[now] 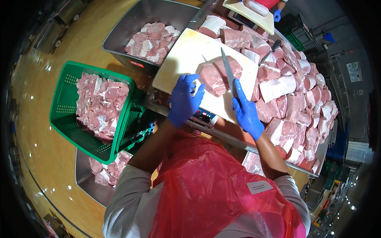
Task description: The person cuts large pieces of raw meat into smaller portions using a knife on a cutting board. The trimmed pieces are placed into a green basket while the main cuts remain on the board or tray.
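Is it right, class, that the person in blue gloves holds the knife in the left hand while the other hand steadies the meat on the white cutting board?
Not quite. The head view shows the knife in the right hand; the left hand steadies the meat on the white cutting board. The blue gloves are correct.

Knife handle hidden inside right hand; only blade shows. Left hand covers near edge of meat slab. Scale mostly under cutting board, display too small to read. Lower steel bin half hidden by green crate and sleeve. Co-worker at top edge cut off, just a gloved hand.
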